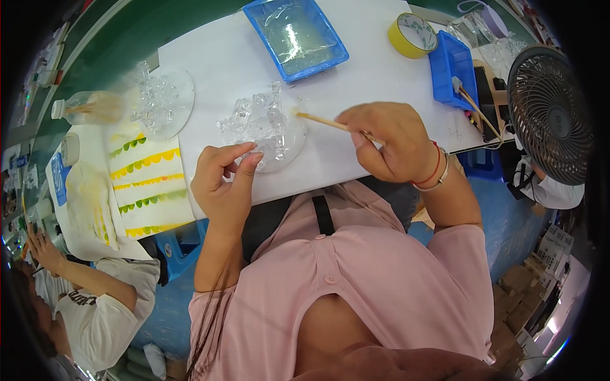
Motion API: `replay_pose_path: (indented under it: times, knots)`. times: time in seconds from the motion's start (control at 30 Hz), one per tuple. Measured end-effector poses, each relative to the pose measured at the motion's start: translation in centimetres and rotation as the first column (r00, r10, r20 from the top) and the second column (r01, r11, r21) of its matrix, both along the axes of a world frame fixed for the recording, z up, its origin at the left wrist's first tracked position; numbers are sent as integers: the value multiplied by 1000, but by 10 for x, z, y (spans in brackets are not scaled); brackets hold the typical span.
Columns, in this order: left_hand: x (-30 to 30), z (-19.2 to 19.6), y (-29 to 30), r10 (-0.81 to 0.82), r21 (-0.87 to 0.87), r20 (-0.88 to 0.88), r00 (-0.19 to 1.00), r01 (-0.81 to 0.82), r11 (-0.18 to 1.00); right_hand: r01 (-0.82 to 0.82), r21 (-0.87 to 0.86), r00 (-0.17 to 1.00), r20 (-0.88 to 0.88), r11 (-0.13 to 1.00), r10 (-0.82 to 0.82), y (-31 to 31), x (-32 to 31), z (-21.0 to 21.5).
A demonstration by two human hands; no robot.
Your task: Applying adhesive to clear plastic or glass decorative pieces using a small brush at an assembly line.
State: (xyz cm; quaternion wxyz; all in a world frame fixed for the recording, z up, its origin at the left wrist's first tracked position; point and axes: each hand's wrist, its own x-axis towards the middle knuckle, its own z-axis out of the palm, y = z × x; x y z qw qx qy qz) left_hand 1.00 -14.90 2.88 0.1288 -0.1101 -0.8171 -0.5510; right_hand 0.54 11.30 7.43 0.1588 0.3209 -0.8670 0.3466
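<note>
My right hand [394, 143] is closed around a thin wooden stick [321, 120]. The stick's pale tip points left, close to the edge of a round clear disc [293, 147]. A heap of clear, glassy-looking pieces [254, 120] stands on that disc. At the near side of the heap, my left hand [222, 178] has its thumb and index finger pinched together. Whatever lies between those fingertips is transparent or too small to make out. To the left, a second clear disc [183, 105] carries a similar heap of clear pieces [154, 101].
Beyond the heap stands a blue tray [345, 56] with shiny clear contents. Yellow tape [413, 36], a blue bin [445, 82] and a black fan [553, 114] stand right. Leftward are a clear bottle [89, 108], yellow-green scalloped strips [146, 184] and a co-worker's arm [95, 279].
</note>
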Motion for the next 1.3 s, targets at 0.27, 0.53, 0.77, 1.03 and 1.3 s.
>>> replay_pose_path:
  times: [0.27,0.53,0.77,1.03,1.3]
  knots:
    - [-1,0,14,-2,-37,-77,997,-1,999,-3,-28,1000,-12,1000,2,-1,19,2]
    - [-1,6,15,-33,-96,-120,992,22,995,-93,-128,996,-16,987,92,-8,29,-6]
    - [-10,16,2,-205,-218,-154,967,169,961,-55,-98,996,62,994,61,-3,30,-3]
    - [-10,15,16,-227,-263,-272,935,155,952,46,-27,999,23,999,-45,0,35,-2]
    - [-7,15,23,-244,-276,-325,914,155,949,68,-72,997,31,995,-66,3,24,-6]
